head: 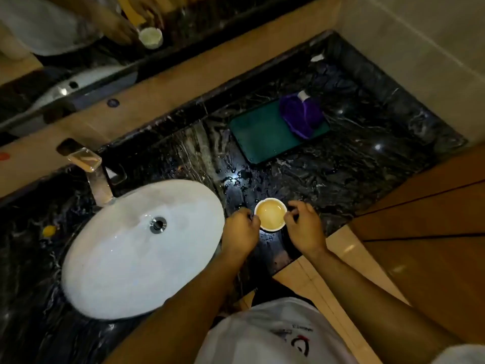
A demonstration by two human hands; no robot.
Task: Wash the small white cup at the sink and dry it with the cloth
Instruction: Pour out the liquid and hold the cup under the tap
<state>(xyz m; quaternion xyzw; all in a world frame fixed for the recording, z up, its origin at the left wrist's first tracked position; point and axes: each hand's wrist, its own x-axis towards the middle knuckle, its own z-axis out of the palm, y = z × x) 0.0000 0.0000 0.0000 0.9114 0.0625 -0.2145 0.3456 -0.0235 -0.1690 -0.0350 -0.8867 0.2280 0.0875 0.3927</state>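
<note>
The small white cup (pixel 270 214) stands upright on the dark marble counter (pixel 354 174), just right of the sink (pixel 141 248), and holds a yellowish liquid. My left hand (pixel 242 228) touches the cup's left rim with its fingertips. My right hand (pixel 304 227) touches its right side. Both hands flank the cup with fingers curled toward it. A purple cloth (pixel 300 115) lies crumpled on the right end of a dark green tray (pixel 262 135) farther back on the counter.
A chrome tap (pixel 98 179) stands behind the white oval sink, no water running. Water drops lie on the counter between tray and cup. A mirror (pixel 78 35) runs along the back wall. A tan wall closes off the right side, and wooden flooring lies beyond the counter's front edge.
</note>
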